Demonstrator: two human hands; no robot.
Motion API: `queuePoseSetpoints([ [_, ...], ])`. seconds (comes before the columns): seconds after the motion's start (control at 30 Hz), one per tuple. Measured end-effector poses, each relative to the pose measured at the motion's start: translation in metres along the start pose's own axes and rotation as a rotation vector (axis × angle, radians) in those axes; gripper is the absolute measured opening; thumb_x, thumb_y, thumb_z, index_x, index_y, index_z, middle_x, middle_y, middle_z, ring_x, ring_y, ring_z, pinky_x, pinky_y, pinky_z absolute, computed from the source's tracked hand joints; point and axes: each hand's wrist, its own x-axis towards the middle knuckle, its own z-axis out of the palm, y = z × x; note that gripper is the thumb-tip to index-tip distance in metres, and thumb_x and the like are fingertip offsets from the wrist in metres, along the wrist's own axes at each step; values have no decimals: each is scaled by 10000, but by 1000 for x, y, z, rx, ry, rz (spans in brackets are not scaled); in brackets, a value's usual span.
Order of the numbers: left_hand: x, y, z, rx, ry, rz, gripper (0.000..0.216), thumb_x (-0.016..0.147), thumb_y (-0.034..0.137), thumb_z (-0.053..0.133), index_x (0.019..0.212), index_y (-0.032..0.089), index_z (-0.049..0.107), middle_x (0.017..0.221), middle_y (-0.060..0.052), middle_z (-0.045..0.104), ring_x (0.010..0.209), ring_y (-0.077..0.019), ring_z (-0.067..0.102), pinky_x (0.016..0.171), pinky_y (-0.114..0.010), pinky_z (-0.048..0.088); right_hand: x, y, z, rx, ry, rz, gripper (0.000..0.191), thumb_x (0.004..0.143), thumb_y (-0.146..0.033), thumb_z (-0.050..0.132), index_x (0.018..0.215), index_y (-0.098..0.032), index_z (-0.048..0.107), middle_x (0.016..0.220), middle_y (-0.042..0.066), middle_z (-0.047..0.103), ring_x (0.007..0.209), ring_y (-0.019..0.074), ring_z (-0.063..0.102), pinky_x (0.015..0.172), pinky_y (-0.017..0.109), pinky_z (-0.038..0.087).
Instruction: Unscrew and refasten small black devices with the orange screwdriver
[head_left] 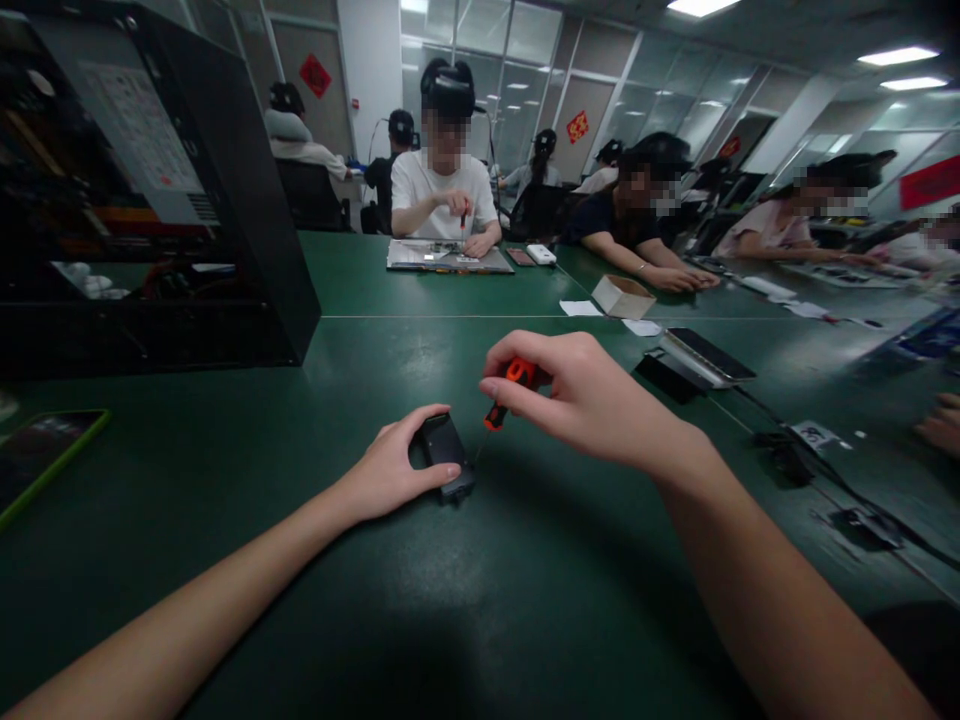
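Note:
My left hand (397,465) grips a small black box-shaped device (447,450) on the green tabletop, thumb across its near end and fingers around its far side. What kind of device it is, I cannot make out. Above and to the right, my right hand (577,395) pinches the handle of an orange-and-black screwdriver (495,415). The screwdriver tilts, its thin shaft pointing down and left to the device's right edge. Whether the tip touches the device or sits in a screw is too small to tell.
An open black computer case (225,180) stands at the left, near a green-edged phone (52,455). Rightward lie a small cardboard box (624,297), a dark flat device on a stand (709,358) and black cables (832,485). Opposite, a person (444,190) works over a flat panel (409,257).

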Motion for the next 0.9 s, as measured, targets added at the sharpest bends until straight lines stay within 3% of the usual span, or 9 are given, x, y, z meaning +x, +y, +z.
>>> queuePoseSetpoints([
  [0.4, 0, -3, 0, -9, 7, 19, 786, 828, 532, 735, 1500, 280, 415, 1467, -118, 543, 1335, -358, 523, 1133, -536, 404, 1, 0, 5, -57, 21, -53, 111, 975, -293, 599, 947, -188, 618, 831, -3, 684, 710, 132, 619, 673, 246, 417],
  [0.53, -1, 0, 1, 47, 17, 14, 763, 835, 520, 716, 1493, 278, 416, 1460, -119, 547, 1338, -368, 519, 1131, -544, 401, 2, 3, 10, -262, 41, -18, 206, 989, -386, 581, 969, -183, 611, 790, 20, 667, 686, 161, 610, 627, 266, 370],
  [0.7, -5, 7, 19, 129, 194, -78, 886, 781, 485, 730, 1522, 224, 321, 1511, -157, 484, 1402, -391, 438, 1164, -573, 338, 4, 6, 18, -596, 127, 114, 430, 993, -570, 500, 892, -172, 629, 684, 56, 659, 590, 183, 591, 546, 284, 232],
  [0.9, -9, 16, 26, 180, 183, -140, 923, 754, 579, 719, 1504, 191, 347, 1497, -178, 494, 1383, -407, 439, 1144, -580, 352, 6, 2, 23, -711, 148, 209, 431, 1012, -539, 447, 898, -178, 651, 702, 75, 705, 609, 211, 636, 539, 296, 166],
])
